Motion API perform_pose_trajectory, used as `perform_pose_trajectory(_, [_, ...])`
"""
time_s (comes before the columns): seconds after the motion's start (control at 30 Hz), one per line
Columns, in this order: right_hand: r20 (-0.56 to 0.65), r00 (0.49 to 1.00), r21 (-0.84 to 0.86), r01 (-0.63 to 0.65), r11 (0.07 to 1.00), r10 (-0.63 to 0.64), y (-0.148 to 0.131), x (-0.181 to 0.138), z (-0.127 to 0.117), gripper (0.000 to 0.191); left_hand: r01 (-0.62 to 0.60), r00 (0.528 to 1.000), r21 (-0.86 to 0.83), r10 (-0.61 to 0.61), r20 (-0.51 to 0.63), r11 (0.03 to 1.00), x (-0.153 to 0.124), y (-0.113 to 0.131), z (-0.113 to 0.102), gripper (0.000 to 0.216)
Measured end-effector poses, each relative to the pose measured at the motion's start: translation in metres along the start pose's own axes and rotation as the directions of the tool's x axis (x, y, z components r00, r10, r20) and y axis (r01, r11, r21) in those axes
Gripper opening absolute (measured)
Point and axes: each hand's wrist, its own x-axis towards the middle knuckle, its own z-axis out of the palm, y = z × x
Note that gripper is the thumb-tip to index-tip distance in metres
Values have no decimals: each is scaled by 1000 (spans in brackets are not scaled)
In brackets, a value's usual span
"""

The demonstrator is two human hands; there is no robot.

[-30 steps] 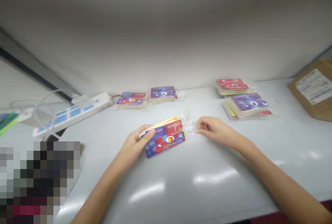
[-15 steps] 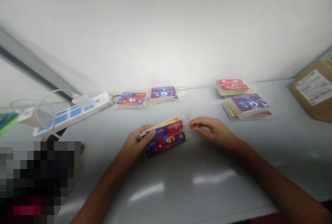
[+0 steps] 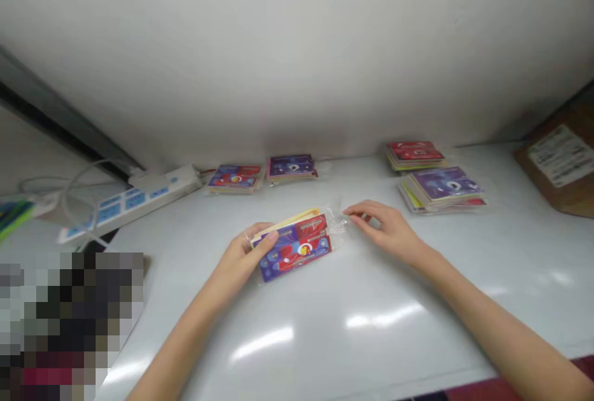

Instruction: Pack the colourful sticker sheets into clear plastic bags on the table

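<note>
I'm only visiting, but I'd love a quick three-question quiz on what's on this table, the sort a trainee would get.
1. True or false: the left hand holds the card pack.
2. What does the right hand touch? A the power strip; B the clear wrapper end; C the cardboard box.
3. How many other card stacks lie on the table behind the hands?

Key: 1 true. 2 B. 3 four: two at back centre, two at back right.
</note>
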Motion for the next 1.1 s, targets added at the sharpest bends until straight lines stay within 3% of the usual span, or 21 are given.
perform_pose_trajectory(0.43, [77, 988, 86, -137, 987, 131, 2, -1, 7, 37, -10, 1000, -22, 10, 24, 1000, 1, -3, 0, 36])
perform_pose_trajectory(1.1, [106, 991, 86, -90, 992, 81, 1, -3, 9, 41, 7, 1000, 6, -7, 22, 1000, 0, -1, 0, 40])
